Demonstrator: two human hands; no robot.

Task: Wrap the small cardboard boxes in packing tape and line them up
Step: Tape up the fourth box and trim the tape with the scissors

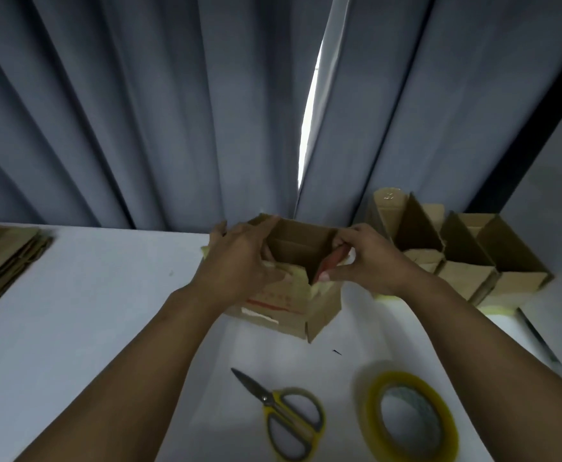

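Curtain (139,111): grey folds hang behind the desk's far edge, with a bright slit above the held box.
Desk (89,311): white; its far edge meets the curtain. A broad strip of its top shows between the flat stack and the left forearm.
Arms: both reach forward from the near corners and converge on the box.
Row of boxes (466,261): open-topped cartons stand side by side, touching, at the far right by the desk's right edge.
Flat stack (3,258): folded cardboard lies at the left edge.
Cardboard box (273,308): open-topped and tilted, near the far edge and just left of the row. Whether it rests on the desk cannot be told.
Left grip (239,261): fingers are curled over the box's left wall.
Right grip (369,261): thumb and fingers pinch the box's right near corner.
Tape roll (371,415): lies flat between the forearms, near the right one.
Scissors (283,408): closed, yellow-handled, just left of the roll, apart from it.
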